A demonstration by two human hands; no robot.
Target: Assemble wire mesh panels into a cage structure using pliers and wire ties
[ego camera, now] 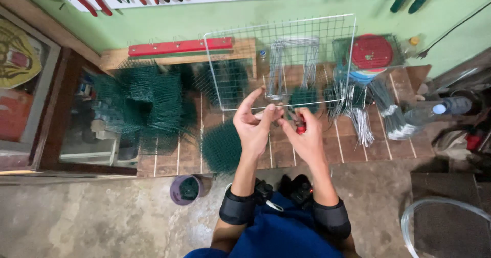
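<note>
Bare concrete floor [102, 222] at lower left lies open. Green mesh pieces [143, 102] crowd the left-centre. A white wire panel [281, 63] blocks the upper middle.

Head view: even, soft daylight, with wide-angle bending at the edges.

We record a bright, flat light with no hard shadows; only faint shade lies under the left hand [254, 127] and right hand [307, 138] on the tiled bench [358, 148]. We note mild glare on the white wire grid [286, 28] and the glass panel [87, 130] at the left. The bench's far edge and the green wall [255, 12] bow visibly. We find the centre sharp, the fingers slightly soft, and the corners smeared.
</note>
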